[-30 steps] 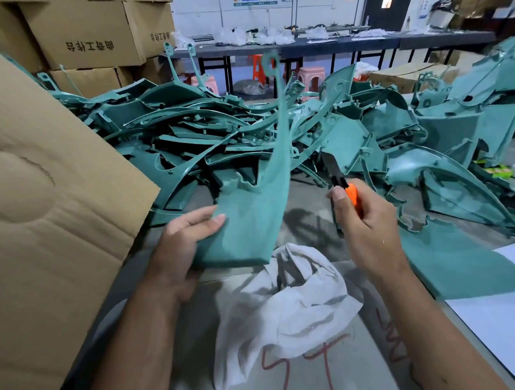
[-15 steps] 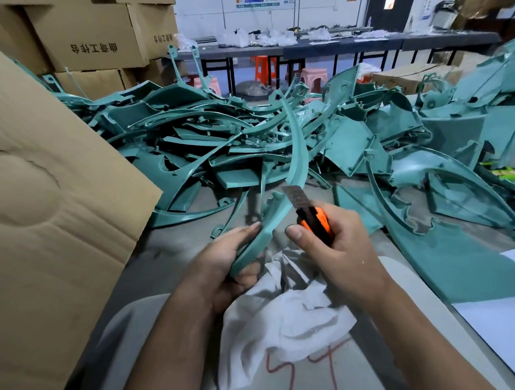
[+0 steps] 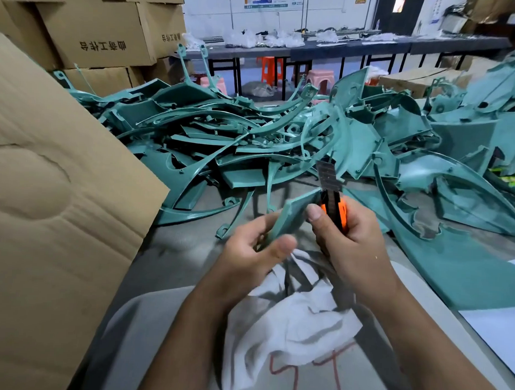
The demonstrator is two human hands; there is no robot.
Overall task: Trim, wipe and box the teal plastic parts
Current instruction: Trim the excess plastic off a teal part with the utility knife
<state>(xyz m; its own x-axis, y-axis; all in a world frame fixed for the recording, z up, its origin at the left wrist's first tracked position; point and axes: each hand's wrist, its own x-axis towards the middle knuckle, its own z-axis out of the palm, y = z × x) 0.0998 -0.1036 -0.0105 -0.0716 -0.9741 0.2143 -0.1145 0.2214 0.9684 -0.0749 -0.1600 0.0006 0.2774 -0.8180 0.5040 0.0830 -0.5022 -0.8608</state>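
Observation:
My left hand grips the lower end of a teal plastic part, fingers and thumb curled round it above the table. An orange and black utility knife sits in my right hand, its blade extended upward beside the part's upper edge. A crumpled white cloth lies on the table just below both hands. Behind them a large pile of teal parts covers the table.
A big cardboard box flap stands at my left. More stacked cartons sit at the back left. A flat teal panel and white sheet lie at the right. Benches and stools stand far behind.
The part has been turned and lowered in my left hand, from standing tall to tilted close in. My right hand brought the knife left to the part's edge.

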